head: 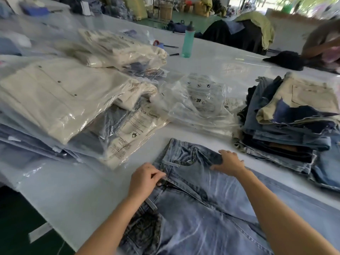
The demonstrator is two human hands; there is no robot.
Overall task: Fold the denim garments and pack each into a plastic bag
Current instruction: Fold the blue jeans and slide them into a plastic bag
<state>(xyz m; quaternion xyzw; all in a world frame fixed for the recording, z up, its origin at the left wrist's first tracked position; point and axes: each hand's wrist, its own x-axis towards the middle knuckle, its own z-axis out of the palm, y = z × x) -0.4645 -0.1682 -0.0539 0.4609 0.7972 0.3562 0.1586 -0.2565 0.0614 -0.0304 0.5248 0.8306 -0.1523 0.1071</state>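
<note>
The light-blue jeans [198, 205] lie flat on the white bench [77, 196], their legs cut off by the lower frame edge. The left hand [145, 179] pinches the waistband by the fly, while the right hand [229, 163] presses flat, fingers straight, on the hip. Beyond lie crumpled empty plastic bags [200, 102], their print unreadable.

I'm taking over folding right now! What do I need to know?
Left hand: pinching the fly of the light blue jeans at the waistband.
Right hand: lying flat on the jeans near the waistband.
The jeans lie spread on the white table, not folded yet.
Done: bagged garments are stacked to the left.
Left: fold these jeans, slip them into one of the empty plastic bags beyond them, then work through the unbagged denim pile on the right.
</note>
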